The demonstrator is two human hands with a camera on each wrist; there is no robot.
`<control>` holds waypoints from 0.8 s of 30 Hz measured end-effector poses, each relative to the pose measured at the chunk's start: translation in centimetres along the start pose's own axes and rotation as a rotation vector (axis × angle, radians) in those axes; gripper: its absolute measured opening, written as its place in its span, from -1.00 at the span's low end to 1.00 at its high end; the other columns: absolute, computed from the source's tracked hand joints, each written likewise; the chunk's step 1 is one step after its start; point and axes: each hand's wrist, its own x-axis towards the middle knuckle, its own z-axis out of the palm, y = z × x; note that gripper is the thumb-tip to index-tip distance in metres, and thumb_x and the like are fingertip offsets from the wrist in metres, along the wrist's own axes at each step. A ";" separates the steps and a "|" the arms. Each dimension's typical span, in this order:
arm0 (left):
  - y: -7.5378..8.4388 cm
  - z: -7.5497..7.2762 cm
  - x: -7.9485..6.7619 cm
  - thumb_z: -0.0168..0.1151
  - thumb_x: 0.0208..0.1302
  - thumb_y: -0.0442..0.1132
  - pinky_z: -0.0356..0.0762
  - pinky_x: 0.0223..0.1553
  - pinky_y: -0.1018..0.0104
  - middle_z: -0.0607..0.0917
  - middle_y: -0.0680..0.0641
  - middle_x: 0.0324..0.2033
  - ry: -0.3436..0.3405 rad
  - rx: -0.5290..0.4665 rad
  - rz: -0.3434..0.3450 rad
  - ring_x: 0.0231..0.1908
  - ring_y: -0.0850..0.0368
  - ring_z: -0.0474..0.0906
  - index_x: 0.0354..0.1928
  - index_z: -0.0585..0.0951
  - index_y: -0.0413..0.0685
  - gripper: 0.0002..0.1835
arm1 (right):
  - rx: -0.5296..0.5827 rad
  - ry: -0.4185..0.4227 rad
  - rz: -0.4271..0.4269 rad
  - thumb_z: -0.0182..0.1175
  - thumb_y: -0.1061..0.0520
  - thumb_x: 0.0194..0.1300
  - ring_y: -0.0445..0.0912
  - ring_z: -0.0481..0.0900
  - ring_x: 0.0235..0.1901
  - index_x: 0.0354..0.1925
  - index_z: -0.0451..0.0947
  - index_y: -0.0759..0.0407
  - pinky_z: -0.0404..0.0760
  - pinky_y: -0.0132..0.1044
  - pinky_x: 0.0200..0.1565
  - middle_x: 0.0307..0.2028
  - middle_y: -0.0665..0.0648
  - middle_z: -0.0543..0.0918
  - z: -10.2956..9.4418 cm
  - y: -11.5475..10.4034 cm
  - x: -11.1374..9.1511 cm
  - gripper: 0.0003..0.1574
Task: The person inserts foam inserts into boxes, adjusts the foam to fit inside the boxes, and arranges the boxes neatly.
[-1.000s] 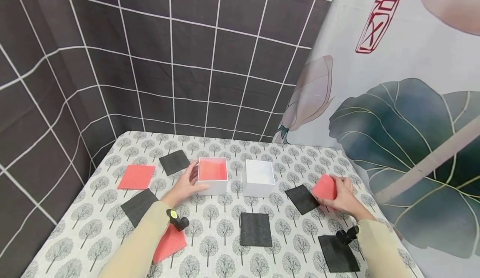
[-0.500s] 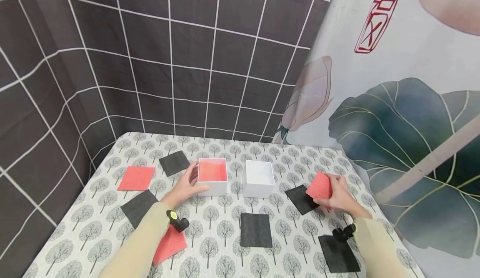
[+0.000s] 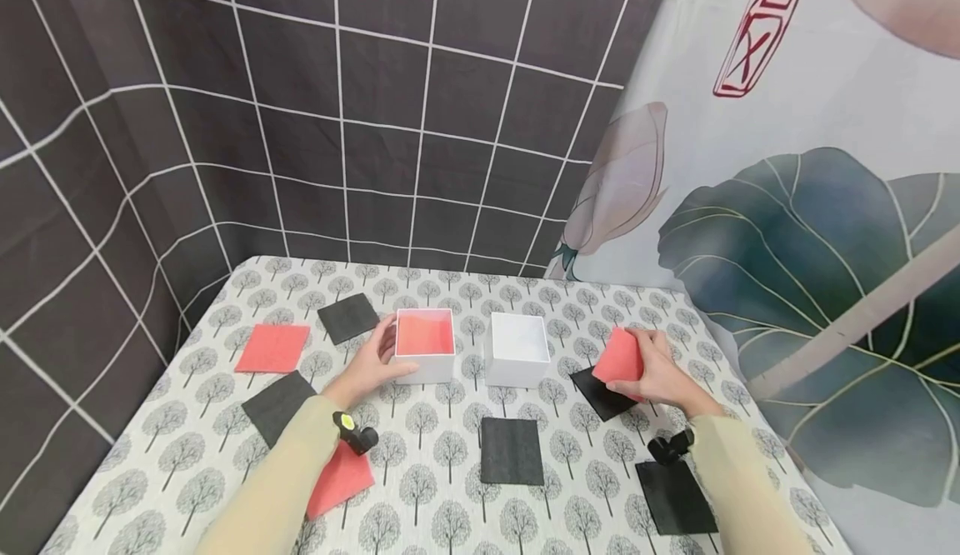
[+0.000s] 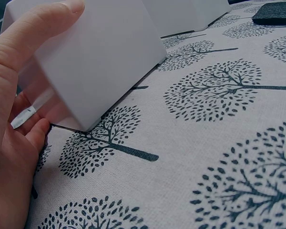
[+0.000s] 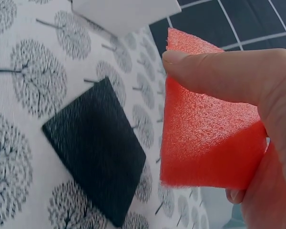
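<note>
My left hand grips the left side of a white open-topped box, with the thumb across its front wall. Red material shows inside that box. To its right stands a second white box, its visible inside white. My right hand pinches a red felt-like square between thumb and fingers, raised off the cloth. In the right wrist view the square is held tilted, thumb on its near face. Below and left of it lies a black square, partly covered in the head view.
Other black squares lie at front centre, right front, left and back left. Two red squares lie on the left, one farther back, one by the left sleeve. The tree-print tablecloth meets curtains behind.
My right hand has moved left with the red square, lifting it over the black square. The left hand stays on its box. The head view has tipped slightly.
</note>
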 end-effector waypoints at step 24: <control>1.7 0.2 -0.4 0.42 -0.04 -0.39 0.03 0.32 0.24 0.08 -0.33 0.34 -0.015 -0.006 -0.006 0.34 -0.16 0.02 0.43 -0.17 -0.21 0.12 | -0.067 -0.067 -0.146 0.49 0.11 -0.40 0.17 0.24 -0.18 0.17 0.12 0.31 0.56 -0.05 -0.33 -0.17 0.33 0.16 1.7 -3.3 1.5 0.16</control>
